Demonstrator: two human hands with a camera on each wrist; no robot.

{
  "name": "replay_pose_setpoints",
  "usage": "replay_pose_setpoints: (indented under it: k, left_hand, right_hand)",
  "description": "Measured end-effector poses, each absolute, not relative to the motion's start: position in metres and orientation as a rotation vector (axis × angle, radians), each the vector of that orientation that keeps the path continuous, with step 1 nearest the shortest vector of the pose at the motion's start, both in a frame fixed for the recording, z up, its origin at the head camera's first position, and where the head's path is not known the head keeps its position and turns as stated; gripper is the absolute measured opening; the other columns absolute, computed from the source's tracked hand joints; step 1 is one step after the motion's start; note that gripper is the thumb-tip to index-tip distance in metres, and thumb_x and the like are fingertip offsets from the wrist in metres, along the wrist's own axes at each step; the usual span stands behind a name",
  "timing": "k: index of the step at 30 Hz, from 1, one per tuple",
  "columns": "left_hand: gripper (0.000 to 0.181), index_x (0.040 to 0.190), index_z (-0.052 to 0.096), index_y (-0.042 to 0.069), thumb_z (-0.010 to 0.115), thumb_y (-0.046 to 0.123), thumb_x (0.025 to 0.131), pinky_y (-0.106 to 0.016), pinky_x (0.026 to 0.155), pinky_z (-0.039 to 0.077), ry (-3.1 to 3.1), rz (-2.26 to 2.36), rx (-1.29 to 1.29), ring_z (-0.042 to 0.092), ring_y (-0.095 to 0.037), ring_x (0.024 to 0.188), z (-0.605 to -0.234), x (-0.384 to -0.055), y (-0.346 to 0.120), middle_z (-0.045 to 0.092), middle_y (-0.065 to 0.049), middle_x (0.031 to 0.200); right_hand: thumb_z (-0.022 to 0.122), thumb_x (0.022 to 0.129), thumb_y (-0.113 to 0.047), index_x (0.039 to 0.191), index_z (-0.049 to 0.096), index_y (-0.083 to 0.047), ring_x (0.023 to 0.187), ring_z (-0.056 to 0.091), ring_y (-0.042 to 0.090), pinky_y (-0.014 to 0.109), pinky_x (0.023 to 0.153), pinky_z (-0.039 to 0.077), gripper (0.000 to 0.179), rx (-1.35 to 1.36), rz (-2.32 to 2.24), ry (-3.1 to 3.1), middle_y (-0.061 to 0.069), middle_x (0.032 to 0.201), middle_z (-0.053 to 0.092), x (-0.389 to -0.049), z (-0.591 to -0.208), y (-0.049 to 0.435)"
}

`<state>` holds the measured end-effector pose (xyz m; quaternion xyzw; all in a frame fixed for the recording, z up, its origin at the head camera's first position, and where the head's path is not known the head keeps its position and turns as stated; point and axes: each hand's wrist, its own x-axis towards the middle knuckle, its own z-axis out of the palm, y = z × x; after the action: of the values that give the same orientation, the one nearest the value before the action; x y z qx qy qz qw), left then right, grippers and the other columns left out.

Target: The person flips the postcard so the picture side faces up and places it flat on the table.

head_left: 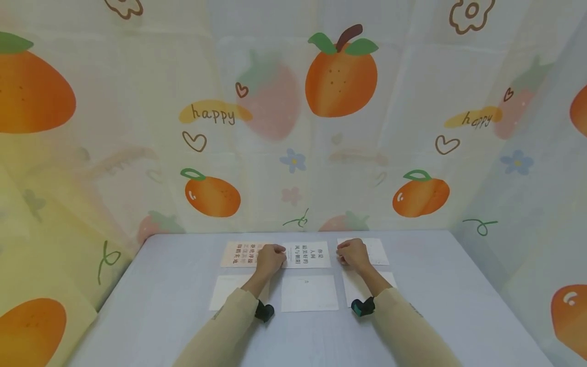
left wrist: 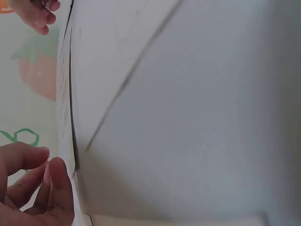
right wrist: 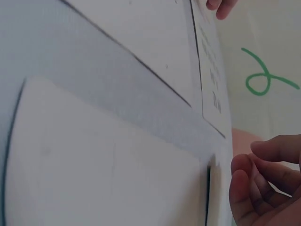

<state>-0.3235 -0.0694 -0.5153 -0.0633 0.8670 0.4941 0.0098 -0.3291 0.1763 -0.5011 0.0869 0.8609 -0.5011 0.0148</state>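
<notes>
My left hand (head_left: 271, 259) is above the back row of paper cards, its fingertips right at the left edge of the middle card (head_left: 316, 255), which bears dark printed characters. Beneath that hand lies a pinkish card (head_left: 231, 255) with reddish-brown characters, partly covered by it. My right hand (head_left: 353, 253) is over the left edge of a pale card (head_left: 377, 251) at the back right. Both wrist views show the left fingers (left wrist: 60, 176) and right fingers (right wrist: 241, 181) loosely curled, thumb close to forefinger, nothing visible between them.
A front row has a left card (head_left: 224, 293), a middle card (head_left: 309, 294) with a small mark near its top, and a right card (head_left: 355, 288) partly behind the right forearm. All lie on a white-covered table (head_left: 151, 306). A fruit-patterned curtain (head_left: 270, 193) rises at the table's far edge.
</notes>
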Motion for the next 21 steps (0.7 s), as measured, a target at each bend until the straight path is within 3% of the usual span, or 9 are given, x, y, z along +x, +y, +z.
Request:
replay_pose_setpoints:
  k: [21]
  left_hand:
    - [0.019, 0.103, 0.070, -0.003, 0.065, 0.008, 0.088, -0.019, 0.058, 0.049, 2.453, 1.731, -0.067, 0.060, -0.011, 0.064, -0.499, -0.325, -0.003, 0.071, -0.013, 0.087]
  right_hand:
    - [0.060, 0.089, -0.010, 0.104, 0.068, 0.010, 0.066, 0.061, 0.016, 0.025, 0.059, 0.054, 0.026, 0.356, -1.490, 2.712, 0.022, 0.087, 0.070, -0.324, -0.485, 0.237]
